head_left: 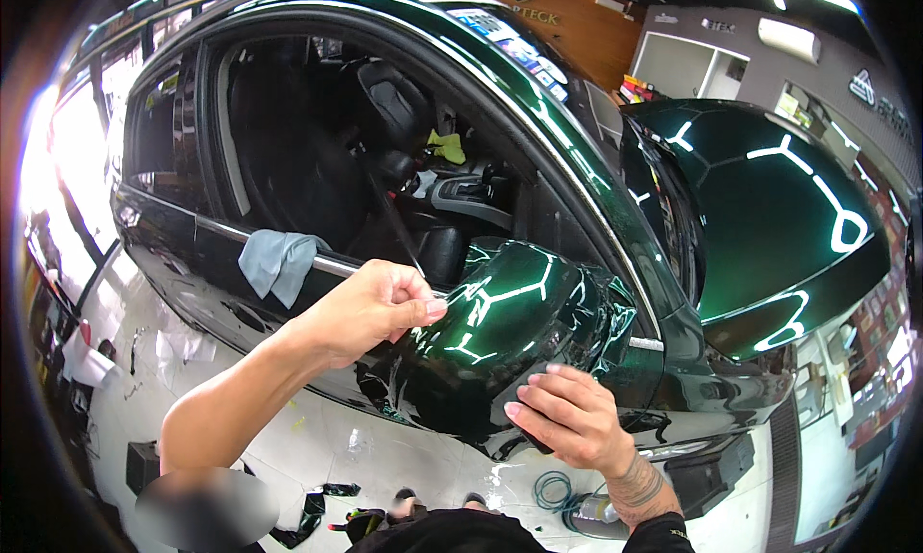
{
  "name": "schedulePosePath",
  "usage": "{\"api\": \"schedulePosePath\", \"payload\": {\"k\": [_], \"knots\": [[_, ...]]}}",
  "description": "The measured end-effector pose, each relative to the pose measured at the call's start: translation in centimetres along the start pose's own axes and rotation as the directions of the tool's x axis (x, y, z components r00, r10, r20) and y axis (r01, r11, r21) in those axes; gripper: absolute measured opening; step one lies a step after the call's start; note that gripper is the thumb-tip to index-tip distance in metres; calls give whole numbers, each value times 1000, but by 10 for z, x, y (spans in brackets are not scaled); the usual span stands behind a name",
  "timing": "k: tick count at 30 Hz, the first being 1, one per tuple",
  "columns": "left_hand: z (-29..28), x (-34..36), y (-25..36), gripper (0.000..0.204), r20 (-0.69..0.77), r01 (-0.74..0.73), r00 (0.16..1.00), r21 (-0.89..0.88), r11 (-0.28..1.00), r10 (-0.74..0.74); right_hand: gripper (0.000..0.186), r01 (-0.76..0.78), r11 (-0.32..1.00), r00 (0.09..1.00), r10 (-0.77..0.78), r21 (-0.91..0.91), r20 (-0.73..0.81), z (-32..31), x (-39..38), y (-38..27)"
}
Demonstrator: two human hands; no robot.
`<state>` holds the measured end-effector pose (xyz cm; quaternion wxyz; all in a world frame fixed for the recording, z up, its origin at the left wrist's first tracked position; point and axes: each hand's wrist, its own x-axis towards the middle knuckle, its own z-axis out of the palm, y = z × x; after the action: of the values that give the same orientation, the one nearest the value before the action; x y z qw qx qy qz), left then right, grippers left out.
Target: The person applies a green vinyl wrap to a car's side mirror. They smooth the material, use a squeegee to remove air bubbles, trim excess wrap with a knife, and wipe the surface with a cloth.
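Observation:
A glossy dark green film (510,298) lies over the side mirror of a dark green car (663,250), its loose edges wrinkled and hanging. My left hand (375,308) is closed in a pinch at the film's left edge; the hand itself hides much of what is between the fingers. Low on the mirror's right side, my right hand (572,414) presses a dark, flat squeegee (522,394) against the film. The fingers partly cover that tool. A grey-blue cloth (279,264) is draped over the door's window sill, left of my left hand.
Through the open side window a black seat (394,101) and a yellow-green cloth (446,147) show. The car's hood (769,207) stands raised at right. On the tiled floor lie black film scraps (308,515), a coiled hose (553,490) and a dark box (711,471).

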<state>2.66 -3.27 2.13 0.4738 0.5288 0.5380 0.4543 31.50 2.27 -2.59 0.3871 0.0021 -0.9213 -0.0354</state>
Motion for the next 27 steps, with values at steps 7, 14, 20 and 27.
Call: {"api": "schedulePosePath", "payload": {"k": [7, 14, 20, 27], "knots": [[-2, 8, -15, 21, 196, 109, 980, -374, 921, -36, 33, 101, 984, 991, -112, 146, 68, 0, 71, 27], [-7, 9, -35, 20, 192, 6, 977, -470, 883, 96, 41, 34, 987, 994, -49, 155, 96, -13, 79, 41], [-4, 12, -29, 19, 235, 93, 972, -465, 880, 21, 32, 25, 997, 993, -33, 74, 117, -12, 63, 15], [3, 15, -21, 26, 161, -5, 985, -360, 933, 68, 33, -29, 989, 993, 12, 148, 118, -2, 98, 68]]}}
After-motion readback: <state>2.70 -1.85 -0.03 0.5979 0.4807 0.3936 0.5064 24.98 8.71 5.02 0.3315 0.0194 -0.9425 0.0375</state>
